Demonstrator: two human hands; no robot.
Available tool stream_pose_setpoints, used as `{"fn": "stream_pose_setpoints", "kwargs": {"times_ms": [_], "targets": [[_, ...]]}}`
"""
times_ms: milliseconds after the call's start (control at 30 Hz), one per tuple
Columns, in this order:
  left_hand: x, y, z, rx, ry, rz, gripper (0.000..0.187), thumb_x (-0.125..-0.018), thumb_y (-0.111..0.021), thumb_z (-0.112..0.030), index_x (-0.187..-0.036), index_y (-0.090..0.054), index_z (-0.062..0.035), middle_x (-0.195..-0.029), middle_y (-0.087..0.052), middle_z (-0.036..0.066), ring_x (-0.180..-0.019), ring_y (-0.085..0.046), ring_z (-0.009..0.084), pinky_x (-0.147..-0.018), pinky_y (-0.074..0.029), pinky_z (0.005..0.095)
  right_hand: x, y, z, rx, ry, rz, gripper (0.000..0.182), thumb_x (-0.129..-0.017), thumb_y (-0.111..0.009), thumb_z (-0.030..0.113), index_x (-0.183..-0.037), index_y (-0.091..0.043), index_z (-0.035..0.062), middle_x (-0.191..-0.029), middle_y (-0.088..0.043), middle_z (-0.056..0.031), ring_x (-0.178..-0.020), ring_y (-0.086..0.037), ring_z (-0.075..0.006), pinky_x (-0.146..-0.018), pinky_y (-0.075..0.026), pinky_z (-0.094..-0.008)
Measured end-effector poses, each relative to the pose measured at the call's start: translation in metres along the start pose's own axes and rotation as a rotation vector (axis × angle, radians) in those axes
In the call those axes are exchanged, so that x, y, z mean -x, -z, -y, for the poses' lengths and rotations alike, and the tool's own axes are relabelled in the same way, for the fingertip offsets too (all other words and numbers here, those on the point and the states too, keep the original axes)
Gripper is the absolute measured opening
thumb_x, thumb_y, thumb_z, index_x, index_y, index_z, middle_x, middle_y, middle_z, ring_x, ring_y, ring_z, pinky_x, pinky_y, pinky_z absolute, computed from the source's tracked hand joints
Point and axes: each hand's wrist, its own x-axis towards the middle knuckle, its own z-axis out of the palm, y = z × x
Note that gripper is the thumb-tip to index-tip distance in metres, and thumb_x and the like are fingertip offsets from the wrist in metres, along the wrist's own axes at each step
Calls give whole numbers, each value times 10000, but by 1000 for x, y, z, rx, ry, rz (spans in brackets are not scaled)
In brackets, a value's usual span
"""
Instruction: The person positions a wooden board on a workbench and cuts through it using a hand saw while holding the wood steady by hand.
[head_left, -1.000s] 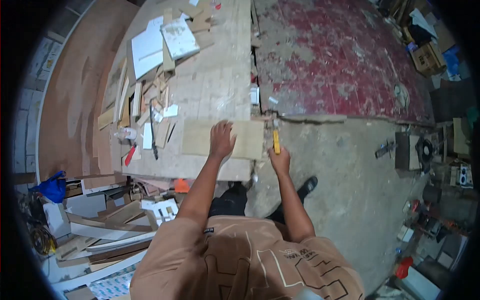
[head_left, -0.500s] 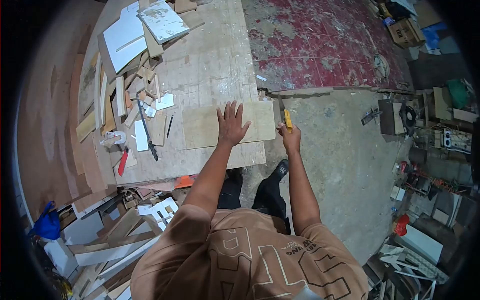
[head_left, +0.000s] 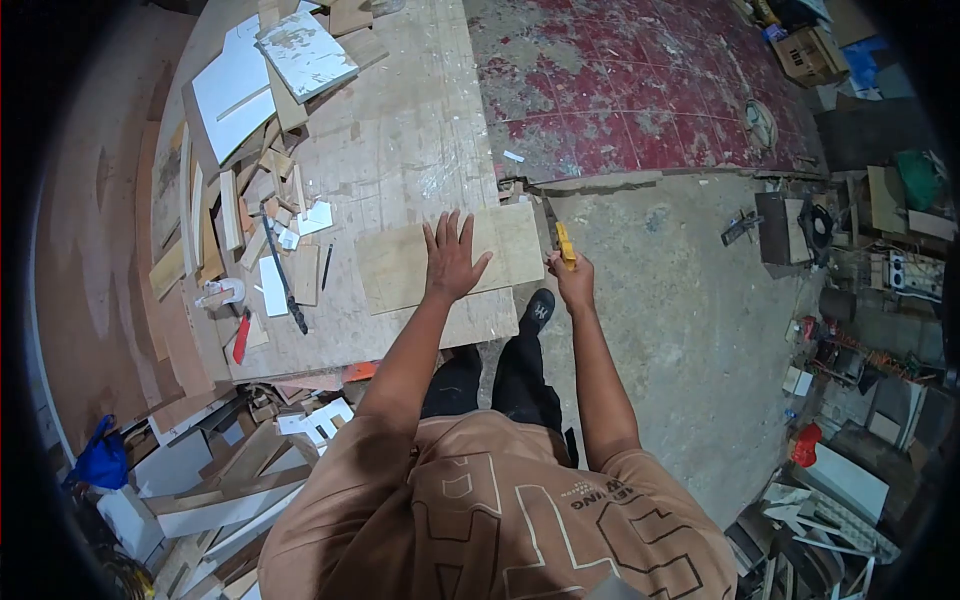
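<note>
A rectangular pale wooden board [head_left: 395, 268] lies on the workbench [head_left: 400, 130], its right end jutting past the bench edge. My left hand [head_left: 455, 262] rests flat on the board, fingers spread. Just off the board's right end, my right hand [head_left: 573, 278] is closed round the yellow handle of a saw [head_left: 565, 245]. The saw's dark blade points away from me, beside the board's end. A dark pencil [head_left: 327, 266] lies on the bench left of the board.
Wood offcuts [head_left: 230, 208], a long dark bar [head_left: 283, 275], a red-handled tool [head_left: 241, 338] and a white-topped panel [head_left: 305, 55] lie on the bench's left side. Scrap wood [head_left: 240, 470] is piled below. A cardboard box [head_left: 806, 56] and clutter stand at the right.
The bench has shifted left in view. The board has turned slightly, its left end nearer me. My left hand stays on it, and my right hand with the saw sits slightly further left.
</note>
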Motion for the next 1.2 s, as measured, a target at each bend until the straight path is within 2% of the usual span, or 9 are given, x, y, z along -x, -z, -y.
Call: {"fn": "stream_pose_setpoints", "kwargs": {"times_ms": [67,133,167,267,300,533,600,933,1200], "targets": [[0,4,-1,-1,1,0,823,-917,-611,-515,-1528,-333,-38,-1552,-299,219,-1491,-194,411,-1204,-51,656,-7,-7,-6,18,25,0,181,-944,-696,162,-959,-698,-18,-804,-705,-59,-725,-662,-130,-688,-542,-294],[-1,5,-1,5,-4,5,825,-907,-629,-504,-1525,-336,-42,-1547,-303,215,-1488,-201,412,-1206,-59,652,-3,-13,-5,277,14,11,219,-909,-733,209,-935,-699,-6,-770,-693,-63,-712,-657,-135,-659,-525,-324],[-2,5,1,20,-13,16,828,-912,-621,-510,-1532,-326,-48,-1555,-300,216,-1490,-199,411,-1210,-57,648,4,-18,-1,267,13,-3,241,-884,-748,224,-923,-693,-6,-768,-697,-92,-701,-666,-168,-650,-514,-358],[1,9,5,27,-25,33,828,-914,-620,-510,-1538,-318,-57,-1558,-300,214,-1491,-199,408,-1215,-57,638,2,-23,-29,290,-25,-11,234,-880,-741,209,-929,-693,-15,-777,-703,-120,-706,-680,-210,-670,-523,-366],[3,10,6,25,-37,38,825,-911,-627,-503,-1537,-320,-61,-1555,-303,211,-1490,-202,406,-1217,-59,632,8,-25,-31,284,50,-24,174,-910,-726,160,-946,-676,-3,-738,-640,-9,-652,-588,-101,-618,-486,-290],[3,10,-6,27,32,39,835,-902,-636,-474,-1530,-316,-28,-1538,-308,228,-1483,-204,421,-1199,-52,660,11,-26,-20,217,-10,19,161,-895,-727,143,-953,-680,1,-757,-652,-17,-663,-603,-111,-640,-497,-297],[0,6,-15,-22,111,49,836,-903,-629,-467,-1528,-309,-13,-1536,-300,241,-1482,-188,439,-1180,-27,695,9,-24,-15,288,-5,36,239,-860,-750,193,-959,-702,-19,-795,-712,-131,-728,-690,-208,-686,-528,-359],[-8,-4,-21,-2,132,35,846,-907,-620,-467,-1543,-288,-19,-1549,-276,239,-1492,-158,437,-1173,4,706,-3,-22,-25,224,-22,57,215,-858,-751,176,-935,-690,-15,-794,-709,-126,-719,-678,-199,-691,-527,-359],[-10,-4,-24,17,122,51,845,-894,-628,-425,-1545,-278,-17,-1528,-288,232,-1484,-166,436,-1173,-4,705,-4,-14,-23,163,-49,105,188,-869,-745,147,-968,-680,2,-801,-690,-64,-708,-639,-135,-687,-521,-320]]}}
